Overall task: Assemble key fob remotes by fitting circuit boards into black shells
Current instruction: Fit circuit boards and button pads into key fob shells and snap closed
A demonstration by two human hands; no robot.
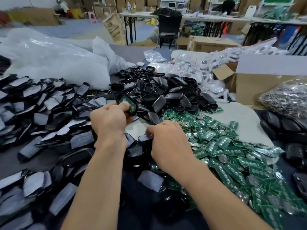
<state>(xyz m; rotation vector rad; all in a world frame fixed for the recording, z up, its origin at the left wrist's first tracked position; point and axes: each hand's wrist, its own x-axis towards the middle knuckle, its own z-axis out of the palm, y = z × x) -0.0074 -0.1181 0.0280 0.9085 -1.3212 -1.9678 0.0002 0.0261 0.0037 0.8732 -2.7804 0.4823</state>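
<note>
Circuit board (127, 103) in shell, gripped by left hand (110, 118), above right hand (167, 143)

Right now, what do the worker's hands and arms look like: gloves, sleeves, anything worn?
Both are bare. The left hand and right hand have no gloves, and no rings show. The forearms are uncovered right down to the frame edge: no sleeves, watch or wristband in view.
</note>
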